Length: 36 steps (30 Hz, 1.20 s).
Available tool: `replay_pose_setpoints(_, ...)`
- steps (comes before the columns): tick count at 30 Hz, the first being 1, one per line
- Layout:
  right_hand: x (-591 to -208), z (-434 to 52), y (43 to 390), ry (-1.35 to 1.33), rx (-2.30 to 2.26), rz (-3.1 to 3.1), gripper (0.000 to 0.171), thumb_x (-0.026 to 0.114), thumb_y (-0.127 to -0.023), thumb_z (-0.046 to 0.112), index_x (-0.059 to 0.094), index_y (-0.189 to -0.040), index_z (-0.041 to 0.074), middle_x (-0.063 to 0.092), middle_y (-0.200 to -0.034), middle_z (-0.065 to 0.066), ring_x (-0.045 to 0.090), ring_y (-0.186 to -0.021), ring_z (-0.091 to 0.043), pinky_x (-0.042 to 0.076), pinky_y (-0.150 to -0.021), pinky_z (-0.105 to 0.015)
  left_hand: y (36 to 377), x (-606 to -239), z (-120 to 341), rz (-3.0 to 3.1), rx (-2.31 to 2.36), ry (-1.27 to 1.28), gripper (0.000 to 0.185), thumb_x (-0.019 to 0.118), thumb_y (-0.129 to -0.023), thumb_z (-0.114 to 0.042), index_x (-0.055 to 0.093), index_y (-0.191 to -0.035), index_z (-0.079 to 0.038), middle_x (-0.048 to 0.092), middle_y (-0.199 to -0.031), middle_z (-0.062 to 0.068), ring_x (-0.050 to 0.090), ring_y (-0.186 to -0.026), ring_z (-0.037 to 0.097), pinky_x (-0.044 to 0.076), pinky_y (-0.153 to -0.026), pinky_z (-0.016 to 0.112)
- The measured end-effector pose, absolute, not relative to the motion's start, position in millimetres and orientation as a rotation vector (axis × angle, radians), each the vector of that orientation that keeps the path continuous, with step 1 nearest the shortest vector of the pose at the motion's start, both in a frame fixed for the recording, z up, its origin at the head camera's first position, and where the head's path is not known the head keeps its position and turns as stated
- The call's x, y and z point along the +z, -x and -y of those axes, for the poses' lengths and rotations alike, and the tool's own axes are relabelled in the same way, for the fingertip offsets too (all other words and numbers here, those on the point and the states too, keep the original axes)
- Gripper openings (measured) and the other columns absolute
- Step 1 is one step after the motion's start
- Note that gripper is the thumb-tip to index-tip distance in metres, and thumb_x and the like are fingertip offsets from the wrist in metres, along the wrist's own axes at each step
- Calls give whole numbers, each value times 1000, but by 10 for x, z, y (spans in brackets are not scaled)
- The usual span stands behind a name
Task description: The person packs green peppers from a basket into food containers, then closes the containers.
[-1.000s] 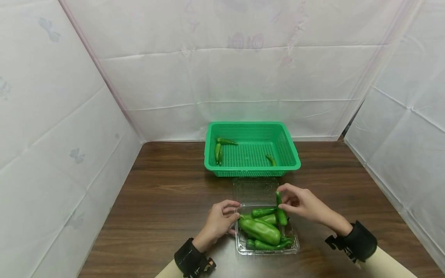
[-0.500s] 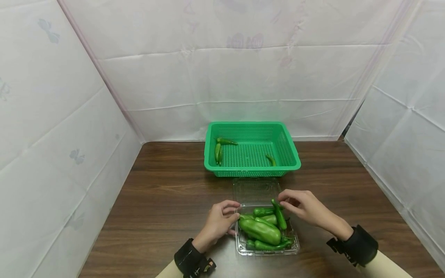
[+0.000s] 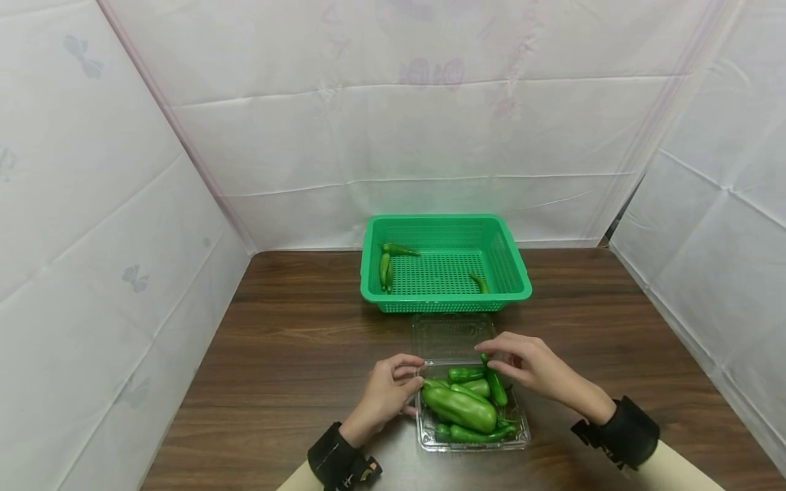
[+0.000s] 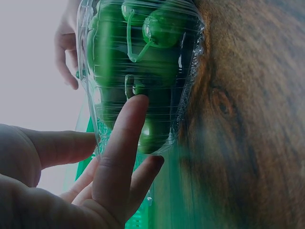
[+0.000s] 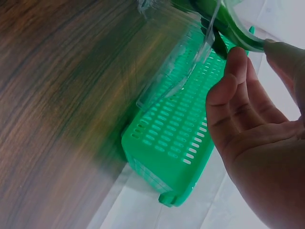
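Observation:
A clear plastic clamshell box (image 3: 518, 436) stands on the table, filled with green peppers. One large pale green pepper (image 3: 460, 407) lies slanted across the others. My left hand (image 3: 383, 394) holds the box at its back left corner, thumb at the rim; in the left wrist view one finger (image 4: 124, 143) presses against the see-through side wall. At the box's right side, my right hand (image 3: 528, 361) pinches the stem end of a slim dark green pepper (image 3: 496, 387). That pepper's curved stem (image 5: 255, 45) shows between thumb and finger in the right wrist view.
Behind the box stands a green perforated basket (image 3: 445, 298) with several thin green peppers (image 3: 400, 250) inside. The box's open clear lid (image 3: 451, 335) lies back toward the basket. White sheeting (image 3: 430, 143) encloses the wooden table (image 3: 295, 341) on three sides.
The slim pepper has come down lower into the box, and its top has shifted left. My right hand first drew slightly right, then came back left over its stem. The left hand has stayed put.

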State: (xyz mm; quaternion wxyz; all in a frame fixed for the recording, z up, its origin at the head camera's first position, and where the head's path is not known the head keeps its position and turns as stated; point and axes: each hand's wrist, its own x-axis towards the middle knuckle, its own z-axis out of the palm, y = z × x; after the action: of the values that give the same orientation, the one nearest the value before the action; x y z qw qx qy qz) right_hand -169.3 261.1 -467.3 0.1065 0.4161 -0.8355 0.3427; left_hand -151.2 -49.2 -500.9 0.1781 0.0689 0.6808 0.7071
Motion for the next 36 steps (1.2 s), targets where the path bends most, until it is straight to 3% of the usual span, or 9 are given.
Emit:
replay_pose_setpoints(7,-4731,-2609,1678,-1161,981,2555,40,77,-89,-1,70,-125,14,71,-101,5,56,-68,2,50,-53,-22,1526,-5014,504,-1939,1982,-191,30,67,-95,5,64,-126,4,68,-125,20,71,-103,28,64,-57,40)
replay_pose_setpoints(18,-4824,-2624,1656,-1124,950,2546,41,79,-86,-3,70,-123,12,69,-97,4,52,-66,3,48,-52,-20,1531,-5020,499,-1961,1974,-183,30,67,-95,4,65,-126,3,69,-126,20,71,-106,30,64,-56,41)
replay_pose_setpoints(27,-4831,-2638,1590,-1087,926,2547,38,81,-85,-3,73,-119,10,65,-102,3,46,-63,1,41,-52,-14,1542,-5033,492,-1942,1991,-181,31,67,-95,4,65,-126,3,68,-127,21,71,-105,31,64,-56,40)
replay_pose_setpoints(36,-4898,-2664,1542,-1081,867,2581,38,81,-86,1,72,-123,6,62,-109,0,49,-64,-3,41,-54,-13,1545,-5033,484,-1943,2001,-184,30,67,-94,6,65,-125,4,68,-126,23,72,-102,29,64,-55,39)
